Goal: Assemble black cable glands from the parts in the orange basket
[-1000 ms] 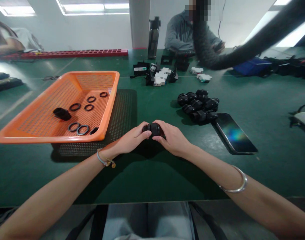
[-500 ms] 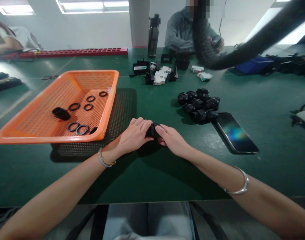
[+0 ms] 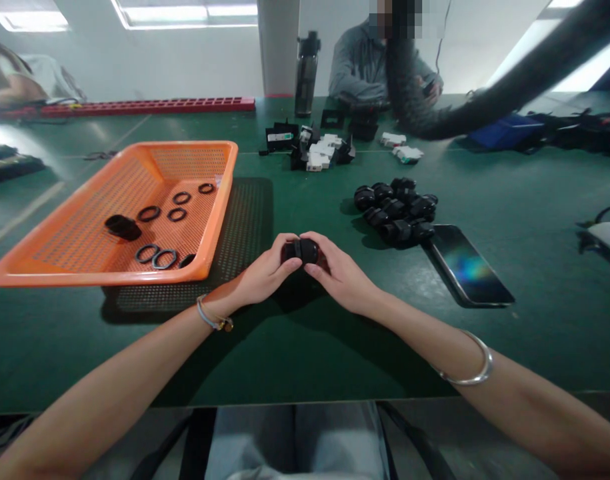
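Observation:
A black cable gland (image 3: 305, 251) is held between both hands just above the green table. My left hand (image 3: 271, 269) grips its left end with thumb and fingers closed. On the other end, the rounded cap, my right hand (image 3: 339, 269) is closed, fingers behind and thumb in front. Several similar black glands (image 3: 399, 210) lie heaped to the right. An orange perforated basket (image 3: 219, 220) stands to the left, with a black threaded piece (image 3: 123, 227) and several black ring nuts (image 3: 165, 259) inside.
A phone (image 3: 469, 267) lies right of the heap. Behind are black and white parts (image 3: 322, 153) and a dark bottle (image 3: 307, 73). A thick black hose (image 3: 449, 123) hangs across the upper right. A person in grey (image 3: 357, 63) sits opposite; another person is at far left.
Both hands have shifted their grip around the gland, fingers moving behind it and thumbs in front. More of the gland now shows between them.

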Demonstrator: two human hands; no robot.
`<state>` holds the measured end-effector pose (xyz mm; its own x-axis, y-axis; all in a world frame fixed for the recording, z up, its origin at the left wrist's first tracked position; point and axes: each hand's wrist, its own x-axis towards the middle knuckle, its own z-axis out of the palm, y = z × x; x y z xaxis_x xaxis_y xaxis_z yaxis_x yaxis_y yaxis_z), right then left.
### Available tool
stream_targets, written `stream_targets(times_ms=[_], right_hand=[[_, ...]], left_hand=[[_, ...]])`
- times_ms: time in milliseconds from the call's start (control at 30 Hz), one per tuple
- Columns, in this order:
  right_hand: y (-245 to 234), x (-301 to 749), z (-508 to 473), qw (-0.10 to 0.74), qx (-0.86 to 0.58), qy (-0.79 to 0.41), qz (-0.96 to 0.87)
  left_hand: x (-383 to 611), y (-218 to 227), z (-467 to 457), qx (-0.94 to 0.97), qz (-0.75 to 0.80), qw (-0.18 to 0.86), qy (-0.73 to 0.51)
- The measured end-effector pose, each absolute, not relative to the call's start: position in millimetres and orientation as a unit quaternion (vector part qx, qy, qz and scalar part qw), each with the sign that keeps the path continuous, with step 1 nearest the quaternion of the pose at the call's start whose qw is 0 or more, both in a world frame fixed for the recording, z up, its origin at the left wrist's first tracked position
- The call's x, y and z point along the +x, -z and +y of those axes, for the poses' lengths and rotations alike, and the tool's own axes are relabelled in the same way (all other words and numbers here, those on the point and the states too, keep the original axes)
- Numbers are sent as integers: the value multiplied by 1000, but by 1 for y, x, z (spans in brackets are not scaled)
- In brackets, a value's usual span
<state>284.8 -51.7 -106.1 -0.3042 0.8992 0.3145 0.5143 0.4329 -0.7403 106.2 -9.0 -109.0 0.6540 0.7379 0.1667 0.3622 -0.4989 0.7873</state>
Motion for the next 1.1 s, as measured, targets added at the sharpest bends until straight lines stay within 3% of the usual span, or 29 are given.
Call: stream_targets(times_ms=[333,533,767,1100], right_hand=[[108,288,-50,304,-445,-154,-828],[107,291,-49,308,-430,-139,-837],[107,288,-55,337,-449,-179,-808],[93,280,-63,335,-516,-341,-711]], left_hand=[[106,108,-11,849,349,332,-219],[105,106,-17,862,327,292,-253],[104,105,-17,876,317,258,-257],[102,110,-7,911,295,175,-231]])
